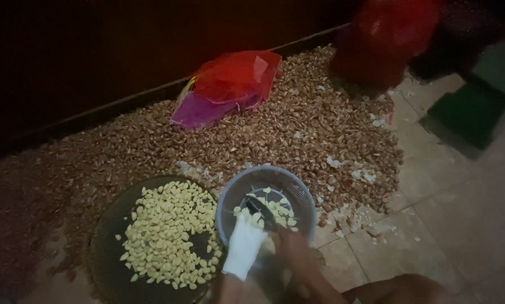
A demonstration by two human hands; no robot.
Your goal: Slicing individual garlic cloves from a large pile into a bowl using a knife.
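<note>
Dim head view, looking down at a tiled floor [466, 225]; left hand [243, 246] wears a white glove or wrap, reaching over the near rim of a round grey plastic strainer basket [230, 197]; fingers sit just beside a dark blade-like object [259, 210] inside it — cannot tell whether the hand grips it or just rests there; closure not readable. Right hand [297, 264] is bare, blurred, at the basket's near edge, touching or nearly touching the rim; grip state cannot be told either.

Basket holds a small scatter of pale peeled garlic cloves [278, 209], mostly on the far and right side of its bottom. Just left of it, near-touching, a dark round tray [103, 247] carries a much larger heap of peeled cloves [171, 233], spread across its middle and right.

Behind both — a wide pile of brownish garlic skins [297, 129] runs along the wall base [123, 104]; white flakes lie at its right fringe. On the pile: a red-and-purple mesh bag [227, 84], slumped; a second red mesh sack [393, 34] at top right, partly in shadow; a dark green block [469, 110] at far right.
</note>
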